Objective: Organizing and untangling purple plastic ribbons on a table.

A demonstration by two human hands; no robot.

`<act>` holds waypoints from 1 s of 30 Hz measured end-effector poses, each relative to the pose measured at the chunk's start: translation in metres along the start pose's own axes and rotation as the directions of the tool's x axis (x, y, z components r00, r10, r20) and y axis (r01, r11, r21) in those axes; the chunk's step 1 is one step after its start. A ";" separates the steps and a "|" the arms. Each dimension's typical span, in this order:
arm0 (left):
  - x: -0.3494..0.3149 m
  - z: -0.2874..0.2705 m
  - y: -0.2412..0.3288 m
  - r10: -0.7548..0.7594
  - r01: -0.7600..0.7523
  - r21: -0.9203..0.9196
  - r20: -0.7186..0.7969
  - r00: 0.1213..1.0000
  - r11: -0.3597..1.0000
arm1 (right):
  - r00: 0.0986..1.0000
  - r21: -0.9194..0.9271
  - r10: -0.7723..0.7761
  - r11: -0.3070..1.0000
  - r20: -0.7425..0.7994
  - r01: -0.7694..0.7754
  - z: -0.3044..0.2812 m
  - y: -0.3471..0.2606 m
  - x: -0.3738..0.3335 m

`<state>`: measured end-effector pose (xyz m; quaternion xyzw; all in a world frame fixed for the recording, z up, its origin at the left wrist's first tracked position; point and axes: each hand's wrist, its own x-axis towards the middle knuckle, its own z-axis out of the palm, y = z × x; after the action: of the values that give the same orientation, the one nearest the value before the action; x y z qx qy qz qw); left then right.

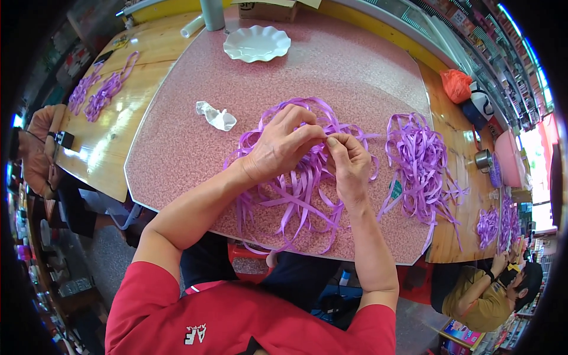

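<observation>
Loose purple ribbon point(296, 192) lies in a tangled heap in front of me, and some strands hang over the table's near edge. Above the heap, my left hand point(287, 142) is closed in a pinch, with its fingertips meeting those of my right hand. My right hand point(350, 165) also pinches, thumb against forefinger, on ribbon at the same spot. The exact bit between the fingertips is mostly hidden. A second, bigger heap of purple ribbon point(417, 160) rests to the right of my right hand, with a small green piece point(396, 189) beside it.
A crumpled white tissue point(216, 116) lies left of the heap on the pink speckled table point(177, 160). Farther back are a scalloped white plate point(257, 45), a grey cylinder point(212, 15) and a cardboard box point(269, 10). People sit at left and right point(488, 299), near more ribbon.
</observation>
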<state>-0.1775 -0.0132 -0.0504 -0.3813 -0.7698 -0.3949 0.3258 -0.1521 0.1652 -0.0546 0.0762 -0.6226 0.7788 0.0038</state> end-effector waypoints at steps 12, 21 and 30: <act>-0.006 0.006 0.005 -0.233 0.251 -0.327 0.092 0.968 0.911 | 0.977 0.174 0.210 0.961 0.045 -0.214 -0.003 -0.007 0.000; -0.008 0.011 0.007 -0.420 0.416 -0.548 0.126 0.899 0.725 | 0.965 0.302 0.251 0.917 0.076 -0.262 -0.003 -0.011 -0.001; -0.006 0.003 0.006 -0.445 0.438 -0.507 0.116 0.888 0.742 | 0.980 -0.254 -0.199 0.948 -0.008 0.190 0.005 -0.002 0.000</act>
<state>-0.1703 -0.0101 -0.0549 -0.2594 -0.6999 -0.6559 0.1127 -0.1512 0.1611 -0.0514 0.1232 -0.7057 0.6905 0.1005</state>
